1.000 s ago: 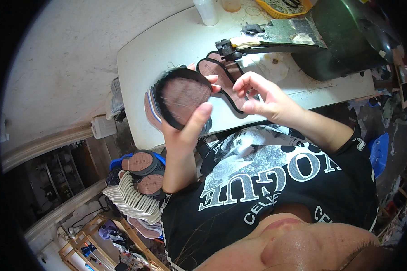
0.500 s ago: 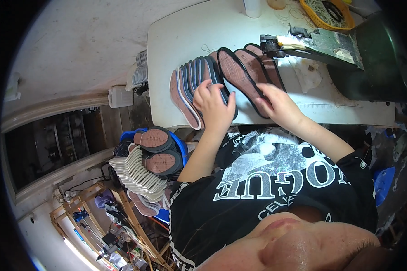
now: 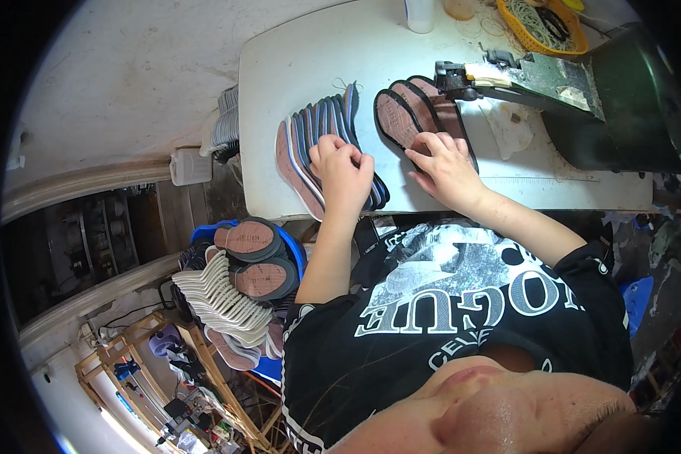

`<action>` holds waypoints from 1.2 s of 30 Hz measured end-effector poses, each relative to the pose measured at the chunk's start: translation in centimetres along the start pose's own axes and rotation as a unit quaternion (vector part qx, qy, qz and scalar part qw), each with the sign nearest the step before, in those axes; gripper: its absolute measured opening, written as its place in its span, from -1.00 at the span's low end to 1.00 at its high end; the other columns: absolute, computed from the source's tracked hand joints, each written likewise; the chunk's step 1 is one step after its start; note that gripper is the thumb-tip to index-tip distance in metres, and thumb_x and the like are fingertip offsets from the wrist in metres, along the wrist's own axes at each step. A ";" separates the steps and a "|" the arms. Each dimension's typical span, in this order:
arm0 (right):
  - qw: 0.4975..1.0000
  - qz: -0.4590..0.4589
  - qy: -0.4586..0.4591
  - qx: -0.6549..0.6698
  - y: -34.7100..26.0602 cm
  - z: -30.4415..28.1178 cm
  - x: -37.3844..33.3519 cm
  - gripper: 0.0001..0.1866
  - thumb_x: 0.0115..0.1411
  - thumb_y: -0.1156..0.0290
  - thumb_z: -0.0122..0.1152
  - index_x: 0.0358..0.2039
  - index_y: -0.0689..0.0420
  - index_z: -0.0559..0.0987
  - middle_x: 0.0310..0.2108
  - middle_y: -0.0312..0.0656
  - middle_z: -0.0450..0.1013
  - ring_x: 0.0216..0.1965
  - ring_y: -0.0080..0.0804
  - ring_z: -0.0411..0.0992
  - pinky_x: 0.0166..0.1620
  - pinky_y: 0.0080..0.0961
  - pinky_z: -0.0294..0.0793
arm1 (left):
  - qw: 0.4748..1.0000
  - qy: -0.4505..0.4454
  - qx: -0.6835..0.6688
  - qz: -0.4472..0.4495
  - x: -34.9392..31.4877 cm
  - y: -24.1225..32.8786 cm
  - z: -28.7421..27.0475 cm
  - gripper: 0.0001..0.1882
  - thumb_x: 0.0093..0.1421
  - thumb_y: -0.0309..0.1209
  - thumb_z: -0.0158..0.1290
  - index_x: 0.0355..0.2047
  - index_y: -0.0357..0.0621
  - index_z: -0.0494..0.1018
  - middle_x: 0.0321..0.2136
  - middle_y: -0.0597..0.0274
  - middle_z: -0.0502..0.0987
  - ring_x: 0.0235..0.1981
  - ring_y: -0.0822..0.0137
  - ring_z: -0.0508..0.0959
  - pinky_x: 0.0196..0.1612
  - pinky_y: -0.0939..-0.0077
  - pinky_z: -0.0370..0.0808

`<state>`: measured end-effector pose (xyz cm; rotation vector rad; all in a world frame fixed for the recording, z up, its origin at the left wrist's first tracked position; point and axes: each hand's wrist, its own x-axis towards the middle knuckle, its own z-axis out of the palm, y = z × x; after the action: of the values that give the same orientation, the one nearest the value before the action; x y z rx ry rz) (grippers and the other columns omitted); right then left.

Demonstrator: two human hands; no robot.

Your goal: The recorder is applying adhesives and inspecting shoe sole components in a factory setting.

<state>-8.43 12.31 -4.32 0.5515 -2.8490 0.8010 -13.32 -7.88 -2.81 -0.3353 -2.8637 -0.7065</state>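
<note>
On the pale table, a row of shoe soles [image 3: 298, 163] with dark, blue and white edges stands packed side by side. My left hand [image 3: 343, 172] rests over its near part, fingers curled in and thumb pressed close; what lies between them is hidden. To the right, a few reddish-brown shoe soles with black rims lie overlapped like a fan. My right hand [image 3: 445, 165] is at the near end of the front shoe sole [image 3: 395, 117], fingers bent over it and thumb at its left side. That sole's near end is hidden under the hand.
A dark green machine arm [image 3: 537, 79] reaches over the table [image 3: 295, 72] from the right. At the back stand a yellow basket [image 3: 541, 45] of cord and a white cup [image 3: 419, 15]. A blue bin [image 3: 301, 257] full of soles is at lower left.
The black-rimmed sole in my right hand has come down onto the overlapped group at right. My left hand's fingers have curled in, and the row's right side looks closer packed.
</note>
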 end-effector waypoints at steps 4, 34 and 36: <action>0.947 0.042 -0.080 0.308 -1.6 0.4 1.9 -0.60 0.14 0.26 0.17 -0.07 0.23 0.50 -0.17 0.01 0.43 -0.07 -0.10 0.40 -0.07 -0.23 0.35 | 0.992 0.079 -0.094 0.021 -1.0 -1.1 0.6 -0.86 -0.12 -0.46 0.13 -0.65 -0.20 0.38 -0.34 0.11 0.34 -0.22 0.08 0.30 -0.12 0.24 0.24; 0.623 0.035 -0.103 0.775 2.0 -5.2 0.5 -0.28 0.03 0.01 0.37 0.05 0.27 0.41 -0.13 -0.19 0.48 -0.11 -0.45 0.44 -0.02 -0.47 0.43 | 0.594 -0.138 -0.774 -0.170 3.1 6.9 -1.1 -0.54 0.12 -0.45 0.12 0.01 -0.36 0.31 -0.18 0.11 0.53 -0.21 0.38 0.56 -0.07 0.54 0.49; 0.632 0.029 -0.084 0.770 2.7 -5.1 0.9 -0.27 0.03 -0.06 0.34 0.02 0.27 0.43 -0.14 -0.18 0.48 -0.11 -0.44 0.46 -0.04 -0.44 0.46 | 0.580 -0.158 -0.790 -0.125 3.0 8.0 -1.4 -0.54 0.07 -0.45 0.13 -0.02 -0.36 0.33 -0.21 0.11 0.54 -0.22 0.39 0.56 -0.06 0.54 0.48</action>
<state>-10.13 16.84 -1.10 0.5743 -1.4435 3.1539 -13.95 -1.14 2.57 -0.1877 -1.4619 -3.2687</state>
